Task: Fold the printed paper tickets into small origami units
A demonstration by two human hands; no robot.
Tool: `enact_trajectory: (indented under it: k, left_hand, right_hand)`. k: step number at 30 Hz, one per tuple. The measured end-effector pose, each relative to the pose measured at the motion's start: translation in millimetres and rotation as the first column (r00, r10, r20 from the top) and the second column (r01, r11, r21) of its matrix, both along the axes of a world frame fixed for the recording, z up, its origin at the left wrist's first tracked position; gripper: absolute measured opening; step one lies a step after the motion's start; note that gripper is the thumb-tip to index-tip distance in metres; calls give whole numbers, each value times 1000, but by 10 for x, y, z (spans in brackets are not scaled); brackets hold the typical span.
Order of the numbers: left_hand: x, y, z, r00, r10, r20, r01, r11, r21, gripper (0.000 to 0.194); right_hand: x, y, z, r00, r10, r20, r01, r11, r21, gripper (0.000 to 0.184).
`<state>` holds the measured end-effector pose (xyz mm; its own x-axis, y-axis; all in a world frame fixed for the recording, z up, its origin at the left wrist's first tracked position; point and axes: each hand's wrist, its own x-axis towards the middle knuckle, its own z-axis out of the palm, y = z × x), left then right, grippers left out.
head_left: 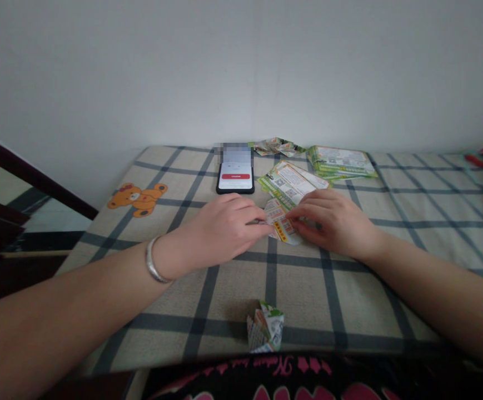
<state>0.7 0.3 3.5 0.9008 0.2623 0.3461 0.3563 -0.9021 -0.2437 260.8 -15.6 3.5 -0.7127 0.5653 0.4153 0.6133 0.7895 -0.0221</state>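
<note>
Folded paper piece [266, 333] at bench's [237, 294] near edge, clear of hands. Beyond, mid-bench, printed sheet [282, 225]: left hand [224, 228] and right hand [337, 222] pinch its 2 sides, apparently steadying it. Loose flyers [287, 180] just past, within reach. Smartphone [235, 184] towards far edge, screen up, likely for viewing.

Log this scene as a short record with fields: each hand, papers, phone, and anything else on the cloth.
Left hand: fingertips at the left edge of a printed paper; bracelet on wrist. Left hand, printed paper, bracelet
Right hand: fingers at the same paper's right side
Beyond hands: loose leaflets
Back right: leaflet stack
By wall: folded paper pieces
Near edge: folded paper shape
Phone: screen lit
Left side: bear picture
Surface: checked cloth
</note>
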Motion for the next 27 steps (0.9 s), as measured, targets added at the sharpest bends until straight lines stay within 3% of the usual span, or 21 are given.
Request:
enact_trajectory:
  k: [9,12,15,21,27]
  left_hand:
    - [-19,55,-5,1000,4,-24,-2,997,77,16]
    - [-16,70,-31,1000,16,-23,-15,998,62,17]
    - [-26,83,-56,1000,-18,-7,18,1000,-16,20]
    - [-39,119,-82,996,-77,49,84,982,-170,24]
    - [-43,124,-69,993,-118,15,118,975,-190,31]
  right_hand:
    - [-72,-73,30,986,164,40,-166,985,52,18]
    - [-73,-57,42,991,136,17,-137,988,70,15]
    - [-53,-25,31,998,63,-26,-63,998,4,12]
    - [-3,22,-67,999,-9,-41,4,991,-133,40]
    - [31,40,-121,998,4,62,7,985,-170,58]
